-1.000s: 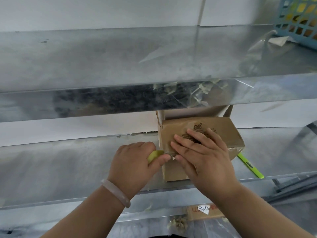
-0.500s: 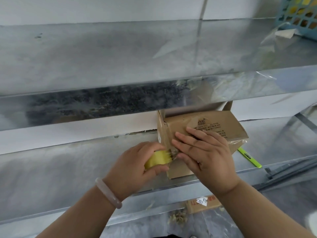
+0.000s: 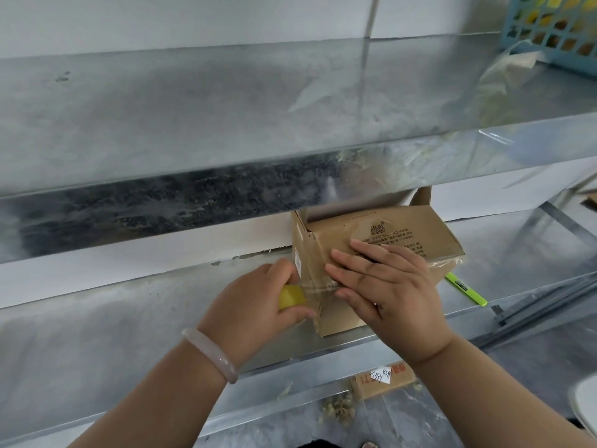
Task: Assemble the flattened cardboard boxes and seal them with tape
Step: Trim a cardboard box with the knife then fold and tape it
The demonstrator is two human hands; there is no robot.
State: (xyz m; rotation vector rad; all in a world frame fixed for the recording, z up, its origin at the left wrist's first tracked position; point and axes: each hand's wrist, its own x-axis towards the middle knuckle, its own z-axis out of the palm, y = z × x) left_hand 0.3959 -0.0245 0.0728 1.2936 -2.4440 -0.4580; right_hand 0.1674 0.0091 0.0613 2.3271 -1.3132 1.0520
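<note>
Standing near the front edge of a grey galvanised metal shelf [image 3: 129, 318]: a small brown printed cardboard box [image 3: 397, 240], rear flaps up. Gripping a yellow roll of clear tape [image 3: 290, 296] in the curled left hand [image 3: 252, 308], just beside the box's left end. Stretched from roll to box corner, a clear tape strip [image 3: 318, 286]. Pressing flat on the box top with the right hand [image 3: 387, 286], fingers straight. Lying on the shelf right of the box, a bright green pen [image 3: 465, 288].

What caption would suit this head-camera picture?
Sealing a box: left hand holds tape roll at its corner, right hand presses flat on top.
</note>
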